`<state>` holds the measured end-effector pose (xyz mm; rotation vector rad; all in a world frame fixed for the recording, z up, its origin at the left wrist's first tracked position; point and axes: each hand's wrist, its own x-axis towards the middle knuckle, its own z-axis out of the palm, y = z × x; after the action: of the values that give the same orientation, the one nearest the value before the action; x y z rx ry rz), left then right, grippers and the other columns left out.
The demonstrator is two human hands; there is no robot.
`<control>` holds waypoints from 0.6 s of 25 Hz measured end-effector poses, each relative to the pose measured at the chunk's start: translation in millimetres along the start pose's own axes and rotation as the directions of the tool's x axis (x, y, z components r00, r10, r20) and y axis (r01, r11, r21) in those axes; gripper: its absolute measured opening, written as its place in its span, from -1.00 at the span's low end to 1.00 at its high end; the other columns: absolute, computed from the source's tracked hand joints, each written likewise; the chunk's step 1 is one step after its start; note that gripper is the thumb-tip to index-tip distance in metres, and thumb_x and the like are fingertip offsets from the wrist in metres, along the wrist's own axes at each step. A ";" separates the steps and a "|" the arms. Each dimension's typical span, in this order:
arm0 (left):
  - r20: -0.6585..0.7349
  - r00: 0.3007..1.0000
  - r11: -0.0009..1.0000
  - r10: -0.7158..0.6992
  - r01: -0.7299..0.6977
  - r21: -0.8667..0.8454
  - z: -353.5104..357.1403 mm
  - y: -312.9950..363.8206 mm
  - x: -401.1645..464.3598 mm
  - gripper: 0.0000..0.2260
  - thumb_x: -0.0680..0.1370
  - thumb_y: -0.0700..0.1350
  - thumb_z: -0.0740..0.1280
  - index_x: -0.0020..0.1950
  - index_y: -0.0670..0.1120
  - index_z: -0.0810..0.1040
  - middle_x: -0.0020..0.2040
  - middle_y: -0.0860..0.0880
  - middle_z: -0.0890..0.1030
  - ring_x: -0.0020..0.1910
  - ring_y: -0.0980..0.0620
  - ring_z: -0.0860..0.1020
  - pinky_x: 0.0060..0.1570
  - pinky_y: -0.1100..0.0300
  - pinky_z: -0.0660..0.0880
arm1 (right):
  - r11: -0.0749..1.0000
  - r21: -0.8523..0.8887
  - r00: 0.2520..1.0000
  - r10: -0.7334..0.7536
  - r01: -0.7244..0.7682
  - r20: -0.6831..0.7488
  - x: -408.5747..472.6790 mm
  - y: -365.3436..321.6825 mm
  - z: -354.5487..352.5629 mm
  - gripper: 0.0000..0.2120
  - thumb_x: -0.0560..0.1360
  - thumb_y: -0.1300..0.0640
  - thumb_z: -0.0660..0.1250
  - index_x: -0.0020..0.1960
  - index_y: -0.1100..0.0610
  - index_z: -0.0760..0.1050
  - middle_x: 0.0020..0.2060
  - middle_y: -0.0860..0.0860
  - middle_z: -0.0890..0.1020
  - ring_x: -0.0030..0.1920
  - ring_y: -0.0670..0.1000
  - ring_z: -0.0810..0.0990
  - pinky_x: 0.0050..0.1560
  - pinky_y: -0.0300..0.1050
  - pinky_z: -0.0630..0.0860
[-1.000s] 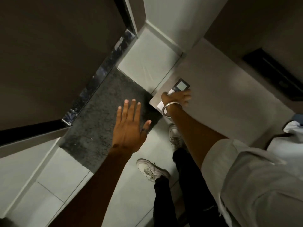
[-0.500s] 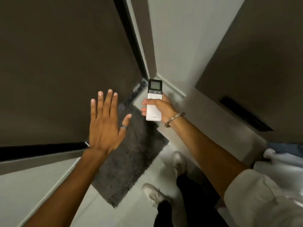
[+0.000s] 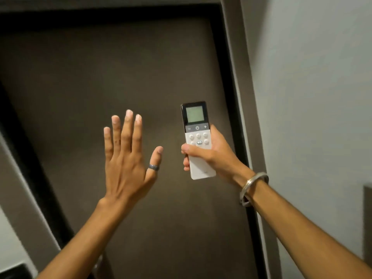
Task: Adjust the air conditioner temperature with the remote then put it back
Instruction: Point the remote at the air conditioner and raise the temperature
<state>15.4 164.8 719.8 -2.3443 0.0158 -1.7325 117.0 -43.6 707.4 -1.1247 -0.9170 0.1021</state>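
A slim white remote [image 3: 198, 137] with a dark top, a pale green screen and several round buttons stands upright in my right hand [image 3: 211, 156]. My thumb lies across its front just below the buttons, and my fingers wrap behind it. A metal bangle sits on that wrist. My left hand [image 3: 126, 158] is raised beside the remote, to its left, palm away from me, fingers spread and holding nothing; a ring is on the thumb. No air conditioner is in view.
A dark brown door [image 3: 120, 77] with a black frame fills the view straight ahead. A pale grey wall [image 3: 312, 77] runs along the right. A dark panel edge [image 3: 367, 222] shows at the lower right.
My right hand lifted the remote off the low ledge and raised it upright. My view swung from the floor up to the door, and my left hand rose with it.
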 end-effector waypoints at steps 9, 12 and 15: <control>-0.239 0.971 0.977 0.030 0.021 0.210 -86.7 -60.1 100.1 -0.27 0.65 0.22 0.13 0.68 -0.18 0.07 0.71 -0.17 0.04 0.70 -0.19 -0.05 0.68 -0.13 -0.10 | 0.986 0.036 0.973 -0.169 0.166 0.155 59.6 -120.6 78.0 -0.58 0.53 0.01 0.22 0.31 0.20 0.42 -0.18 0.20 0.71 -0.31 0.18 0.71 -0.22 0.12 0.70; -0.283 0.958 0.962 0.047 0.033 0.272 -97.3 -65.6 114.8 -0.28 0.65 0.22 0.14 0.67 -0.19 0.11 0.70 -0.18 0.08 0.69 -0.21 0.00 0.67 -0.17 -0.03 | 0.983 0.014 0.968 -0.185 0.186 0.168 67.9 -137.9 90.6 -0.54 0.52 -0.02 0.22 0.33 0.21 0.40 -0.19 0.18 0.71 -0.31 0.15 0.71 -0.26 0.07 0.70; -0.314 0.945 0.946 0.092 0.016 0.324 -108.2 -71.2 125.7 -0.29 0.65 0.22 0.15 0.66 -0.21 0.16 0.68 -0.21 0.14 0.68 -0.24 0.07 0.65 -0.21 0.05 | 0.971 -0.014 0.957 -0.231 0.237 0.175 70.3 -156.2 103.6 -0.63 0.54 -0.02 0.21 0.28 0.14 0.41 -0.23 0.12 0.71 -0.34 0.10 0.70 -0.31 0.01 0.69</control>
<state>-57.6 197.4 881.5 -1.7991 -0.1551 -1.9173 36.0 -5.8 886.6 -1.0422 -1.2047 -0.0111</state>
